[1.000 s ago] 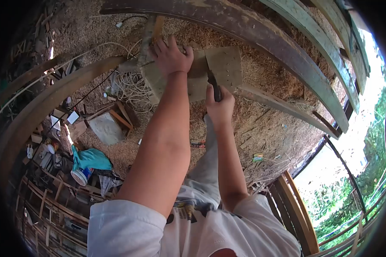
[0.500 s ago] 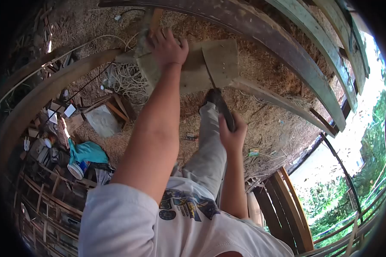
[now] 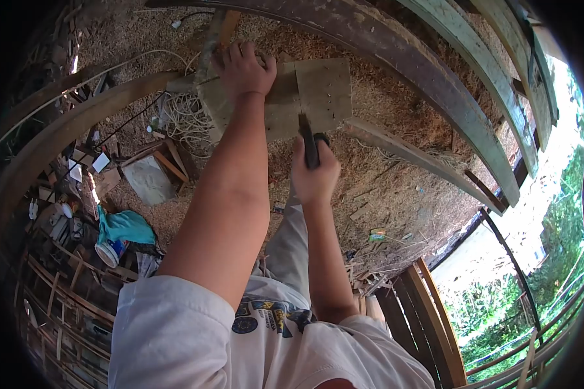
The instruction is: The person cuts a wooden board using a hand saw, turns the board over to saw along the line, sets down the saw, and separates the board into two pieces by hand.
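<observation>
A flat, dusty wooden board [image 3: 324, 97] lies across supports above the ground, with a thin straight line running in from its far edge. My left hand [image 3: 245, 72] bears down on the board's left part, its fingers curled over the far edge. In my right hand [image 3: 316, 175] is the dark handle of a handsaw [image 3: 310, 146], fingers wrapped round it. The saw is seen nearly edge-on, its blade meeting the board at the end of the line. Most of the blade is hidden.
Long curved-looking beams [image 3: 396, 52] cross the far right. A wooden rail [image 3: 422, 155] runs right from the board. Tangled cord [image 3: 185, 117], a wooden box [image 3: 150, 178], a teal cloth [image 3: 124, 227] and a white tub [image 3: 109, 253] lie at left. Sawdust covers the ground.
My right hand has moved forward and left with the handsaw, closer to the board, and less blade shows. My left hand stays on the board. The whole view has shifted slightly.
</observation>
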Demonstrator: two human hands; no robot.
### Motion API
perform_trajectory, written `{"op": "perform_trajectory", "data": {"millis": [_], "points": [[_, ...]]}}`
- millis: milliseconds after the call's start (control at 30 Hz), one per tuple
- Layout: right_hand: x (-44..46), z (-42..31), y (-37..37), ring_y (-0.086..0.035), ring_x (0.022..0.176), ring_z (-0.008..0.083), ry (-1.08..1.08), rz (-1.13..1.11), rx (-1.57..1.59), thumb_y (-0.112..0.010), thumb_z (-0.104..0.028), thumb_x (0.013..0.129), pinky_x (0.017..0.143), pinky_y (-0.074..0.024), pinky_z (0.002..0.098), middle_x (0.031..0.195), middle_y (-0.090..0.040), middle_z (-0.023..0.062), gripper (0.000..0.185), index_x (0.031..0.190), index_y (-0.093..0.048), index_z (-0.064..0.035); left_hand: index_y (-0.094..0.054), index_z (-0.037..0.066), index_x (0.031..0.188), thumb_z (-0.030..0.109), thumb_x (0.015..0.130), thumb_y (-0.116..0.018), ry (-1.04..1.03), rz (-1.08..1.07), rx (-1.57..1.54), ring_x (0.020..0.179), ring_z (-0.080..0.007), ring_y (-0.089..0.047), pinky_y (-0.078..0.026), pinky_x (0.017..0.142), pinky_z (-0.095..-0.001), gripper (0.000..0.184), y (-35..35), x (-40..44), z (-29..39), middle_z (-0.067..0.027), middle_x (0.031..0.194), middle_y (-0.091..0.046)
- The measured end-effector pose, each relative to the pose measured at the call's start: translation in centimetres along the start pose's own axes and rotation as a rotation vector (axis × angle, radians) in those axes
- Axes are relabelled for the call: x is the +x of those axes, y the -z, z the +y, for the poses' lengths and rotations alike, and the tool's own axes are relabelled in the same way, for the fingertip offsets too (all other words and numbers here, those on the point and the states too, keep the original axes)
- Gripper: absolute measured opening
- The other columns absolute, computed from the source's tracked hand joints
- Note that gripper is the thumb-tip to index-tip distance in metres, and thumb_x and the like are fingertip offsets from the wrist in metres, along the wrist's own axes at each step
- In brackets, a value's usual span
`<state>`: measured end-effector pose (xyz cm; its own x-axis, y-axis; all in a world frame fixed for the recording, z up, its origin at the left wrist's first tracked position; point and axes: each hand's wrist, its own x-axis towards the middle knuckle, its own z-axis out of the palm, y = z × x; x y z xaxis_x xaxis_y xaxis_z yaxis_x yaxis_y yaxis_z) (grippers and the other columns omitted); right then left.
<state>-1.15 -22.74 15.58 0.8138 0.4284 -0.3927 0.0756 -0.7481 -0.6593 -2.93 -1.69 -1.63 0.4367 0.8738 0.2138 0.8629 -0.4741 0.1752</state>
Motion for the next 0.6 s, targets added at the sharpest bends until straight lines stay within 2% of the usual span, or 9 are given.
{"op": "perform_trajectory", "data": {"millis": [67, 133, 233, 333, 367, 400, 467, 533, 600], "points": [[0.8, -0.3, -0.3, -0.06, 0.049, 0.0299, -0.036, -0.029, 0.056, -0.074, -0.024, 0.097, 0.051, -0.0448, 0.0377, 0.058, -0.058, 0.0162, 0.036, 0.074, -0.057, -0.0019, -0.068, 0.017, 0.118, 0.041, 0.085, -0.063, 0.022, -0.037, 0.028, 0.122, -0.0339, -0.062, -0.033, 0.117, -0.0677, 0.041, -0.1, -1.4, -0.2, -0.0081, 0.131, -0.062], [0.4, -0.3, 0.2, -0.06, 0.048, 0.0279, -0.056, -0.05, 0.119, -0.073, -0.025, 0.098, 0.051, -0.0442, 0.037, 0.058, -0.058, 0.0158, 0.037, 0.074, -0.057, -0.0016, -0.069, 0.017, 0.118, 0.043, 0.086, -0.063, 0.019, 0.061, -0.058, 0.123, -0.0337, -0.062, -0.032, 0.118, -0.0685, 0.042, -0.6, -0.8, -0.5, -0.0092, 0.132, -0.062], [-2.2, 0.4, 2.8, -0.056, 0.05, 0.0207, -0.008, -0.019, 0.144, -0.073, -0.026, 0.099, 0.052, -0.044, 0.0357, 0.057, -0.055, 0.0135, 0.039, 0.073, -0.059, 0.0, -0.069, 0.018, 0.118, 0.044, 0.086, -0.063, 0.031, 0.001, -0.055, 0.125, -0.0347, -0.061, -0.031, 0.119, -0.0688, 0.042, -0.8, -0.8, -0.6, -0.0106, 0.133, -0.061], [0.3, 0.1, 2.4, -0.057, 0.053, 0.0187, 0.02, 0.027, 0.188, -0.071, -0.026, 0.099, 0.054, -0.045, 0.0349, 0.059, -0.058, 0.0138, 0.036, 0.077, -0.064, 0.0015, -0.069, 0.016, 0.117, 0.045, 0.086, -0.064, 0.04, -0.016, -0.005, 0.125, -0.0357, -0.061, -0.031, 0.118, -0.0684, 0.043, -0.6, -0.6, -0.2, -0.0124, 0.133, -0.061], [2.7, 2.6, 1.1, -0.06, 0.055, 0.0202, 0.086, 0.034, 0.036, -0.07, -0.027, 0.099, 0.056, -0.0469, 0.0352, 0.063, -0.062, 0.0165, 0.035, 0.082, -0.067, 0.0033, -0.069, 0.016, 0.117, 0.045, 0.086, -0.064, 0.045, -0.016, -0.006, 0.125, -0.0357, -0.061, -0.031, 0.118, -0.0684, 0.043, -0.6, -0.7, 0.0, -0.0124, 0.133, -0.061], [3.1, 2.4, 0.8, -0.06, 0.055, 0.0202, 0.08, 0.033, 0.034, -0.07, -0.027, 0.099, 0.056, -0.0469, 0.0352, 0.063, -0.062, 0.0165, 0.035, 0.082, -0.067, 0.0033, -0.069, 0.015, 0.117, 0.045, 0.085, -0.064, 0.048, -0.008, -0.007, 0.124, -0.0364, -0.061, -0.032, 0.118, -0.0683, 0.044, -0.3, -1.1, 0.0, -0.013, 0.131, -0.061], [4.5, 1.5, 0.2, -0.061, 0.055, 0.0235, 0.025, -0.012, 0.188, -0.071, -0.029, 0.099, 0.057, -0.0479, 0.036, 0.065, -0.063, 0.019, 0.035, 0.086, -0.069, 0.0038, -0.069, 0.014, 0.117, 0.045, 0.085, -0.065, 0.045, 0.027, -0.01, 0.123, -0.0371, -0.061, -0.032, 0.118, -0.0682, 0.044, -0.3, 0.3, -0.1, -0.0136, 0.13, -0.061], [1.3, 1.2, 0.1, -0.063, 0.055, 0.0255, 0.044, -0.009, 0.077, -0.071, -0.031, 0.098, 0.057, -0.0479, 0.037, 0.065, -0.063, 0.0196, 0.037, 0.085, -0.069, 0.0033, -0.069, 0.014, 0.117, 0.045, 0.085, -0.065, 0.07, -0.037, -0.054, 0.122, -0.0382, -0.061, -0.033, 0.117, -0.0687, 0.045, 0.0, -0.9, -0.3, -0.0151, 0.128, -0.061], [-0.2, -0.1, 1.1, -0.065, 0.056, 0.0246, -0.03, 0.002, 0.056, -0.071, -0.03, 0.099, 0.056, -0.0482, 0.0363, 0.065, -0.063, 0.0181, 0.036, 0.085, -0.07, 0.0031, -0.068, 0.014, 0.116, 0.045, 0.084, -0.065, 0.057, 0.016, -0.064, 0.122, -0.0384, -0.061, -0.033, 0.116, -0.0687, 0.045, -0.4, -0.5, -0.2, -0.0151, 0.127, -0.061]]}}
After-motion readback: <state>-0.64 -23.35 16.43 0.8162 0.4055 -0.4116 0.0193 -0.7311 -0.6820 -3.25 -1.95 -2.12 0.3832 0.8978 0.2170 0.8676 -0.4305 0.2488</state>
